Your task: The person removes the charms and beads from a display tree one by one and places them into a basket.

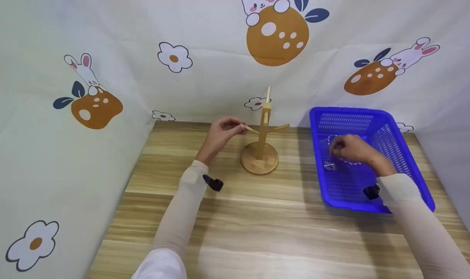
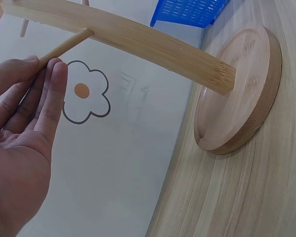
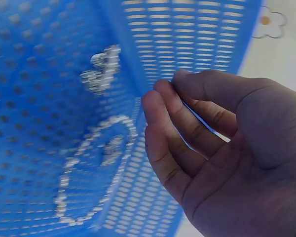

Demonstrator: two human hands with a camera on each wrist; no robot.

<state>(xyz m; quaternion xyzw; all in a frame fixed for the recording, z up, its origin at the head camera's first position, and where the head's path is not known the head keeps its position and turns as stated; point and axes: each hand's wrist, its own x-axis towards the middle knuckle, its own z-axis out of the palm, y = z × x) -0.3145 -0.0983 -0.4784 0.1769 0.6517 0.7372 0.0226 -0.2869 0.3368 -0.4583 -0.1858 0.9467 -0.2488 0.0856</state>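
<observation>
A wooden stand with side pegs (image 1: 263, 130) rises from a round base (image 1: 259, 167) on the table. My left hand (image 1: 218, 135) pinches the end of one wooden peg (image 2: 69, 43) between thumb and fingers. Over the blue basket (image 1: 316, 155), my right hand (image 1: 351, 148) hangs with fingers loosely bent; nothing shows between them in the right wrist view. Below it in the basket lie a looped string of clear beads (image 3: 64, 182) and small sparkling clumps (image 3: 101, 74), blurred. Part of these is hidden by the right hand in the head view.
The blue basket's slotted walls stand up around the right hand, to the right of the stand. Behind the wood-grain table (image 1: 235, 232) hangs a pale cloth (image 1: 215, 85) printed with rabbits and flowers, also on both sides.
</observation>
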